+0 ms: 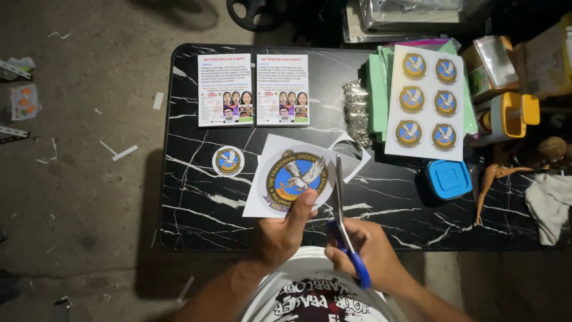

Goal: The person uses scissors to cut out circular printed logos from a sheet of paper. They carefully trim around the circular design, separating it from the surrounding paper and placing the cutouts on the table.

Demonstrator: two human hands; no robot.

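The left hand (285, 229) pinched the near edge of the round emblem sheet (292, 179) above the tabletop (196, 209). The right hand (363, 250) gripped blue-handled scissors (342, 214) just right of it. Their blades pointed away along the emblem's right edge.

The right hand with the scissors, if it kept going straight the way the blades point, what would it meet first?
The right hand points the scissors away from the body, blades already at the large emblem printout held by the left hand. Straight on lies that sheet's curled white offcut, then probably bare table; depth is unclear.
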